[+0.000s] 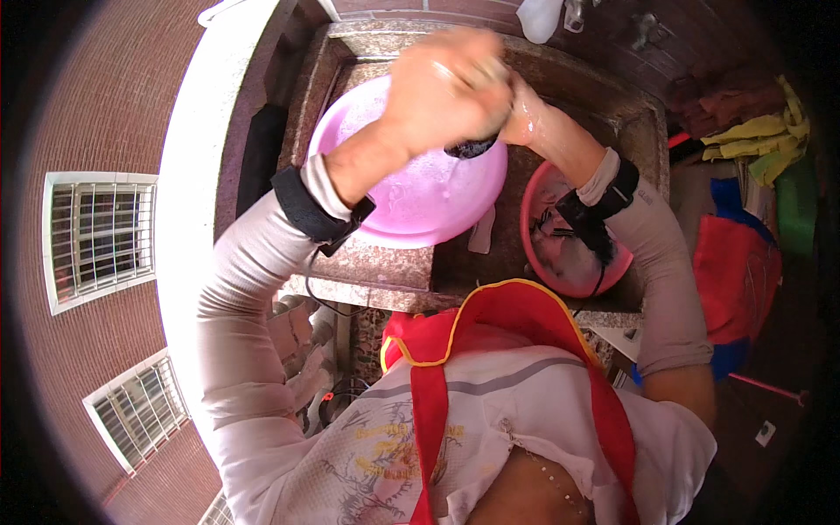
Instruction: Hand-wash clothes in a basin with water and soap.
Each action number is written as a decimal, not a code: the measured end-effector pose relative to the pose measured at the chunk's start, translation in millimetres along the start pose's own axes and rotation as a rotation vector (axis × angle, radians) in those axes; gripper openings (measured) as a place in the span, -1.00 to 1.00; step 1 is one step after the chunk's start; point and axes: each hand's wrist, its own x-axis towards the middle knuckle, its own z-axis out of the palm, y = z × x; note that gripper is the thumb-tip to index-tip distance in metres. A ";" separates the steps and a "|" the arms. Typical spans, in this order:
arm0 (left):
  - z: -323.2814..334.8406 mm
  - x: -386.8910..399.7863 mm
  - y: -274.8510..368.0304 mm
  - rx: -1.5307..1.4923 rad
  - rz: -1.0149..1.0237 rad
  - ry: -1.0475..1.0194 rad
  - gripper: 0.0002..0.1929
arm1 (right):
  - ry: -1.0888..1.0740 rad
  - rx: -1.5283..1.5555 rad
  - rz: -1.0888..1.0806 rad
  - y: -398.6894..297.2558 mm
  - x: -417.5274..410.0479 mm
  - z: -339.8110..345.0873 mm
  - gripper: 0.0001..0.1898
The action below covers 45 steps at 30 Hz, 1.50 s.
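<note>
Wet and blurred, my left hand (446, 88) is raised over a pink plastic basin (407, 237) of sudsy water. My right hand (525, 111) is close against it, partly hidden behind it. A small dark wet cloth (470, 148) hangs below the two hands, above the basin; which hand grips it cannot be told. To the right, a smaller pink-red basin (533, 262) in the stone sink holds dark and whitish wet items.
The basins are in a stone sink (367, 298). A whitish strip (482, 231) lies between them. Taps (574, 16) are on the wall ahead. Yellow cloths (761, 138) and a red cloth item (732, 275) are at the right. A barred window (102, 239) is far left.
</note>
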 end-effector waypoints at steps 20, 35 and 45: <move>16.3 -11.5 -22.4 -1.611 -0.840 0.398 -0.62 | 0.094 -0.114 -0.928 -13.7 -17.9 18.8 -0.77; 5.5 -4.6 63.2 0.422 0.522 0.106 -0.89 | -0.353 -0.478 -0.634 0.5 -29.8 -8.1 -0.78; 35.4 -28.9 58.3 0.425 0.814 -0.107 -0.89 | -0.300 -0.807 0.051 -17.2 -13.7 14.3 -0.89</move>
